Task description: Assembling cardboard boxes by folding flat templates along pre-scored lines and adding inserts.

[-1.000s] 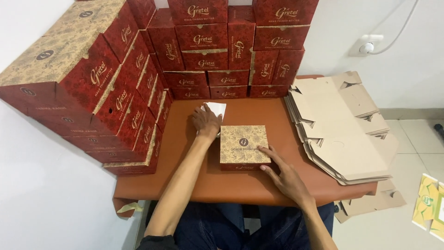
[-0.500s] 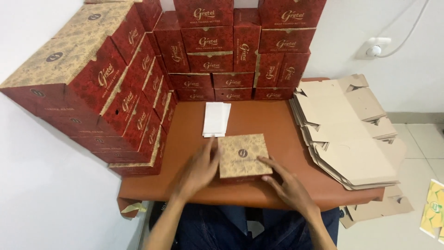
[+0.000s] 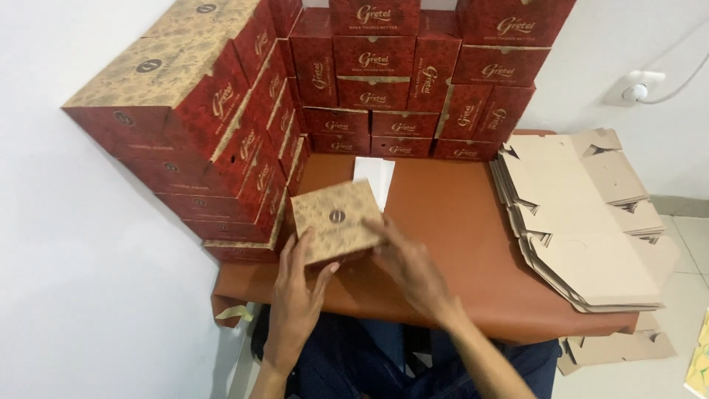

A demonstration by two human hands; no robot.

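Head view: small tan patterned carton (image 3: 336,219) lifted and tilted over the brown surface (image 3: 450,222), near its left front corner. Left hand (image 3: 297,292) clasped on the lower left edge, right hand (image 3: 410,262) pressed against the right side, both grips closed on it. Likely mid-assembly or mid-placement; next move calls for steady squaring beside the red stacked cartons (image 3: 236,148). Flat cardboard blanks (image 3: 583,214) right, white slip (image 3: 374,177) behind. Underside and right fingertips hidden, blurred.

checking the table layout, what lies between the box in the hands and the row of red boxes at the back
A white slip of paper lies flat on the brown table, between the patterned box and the back red boxes, in the head view.
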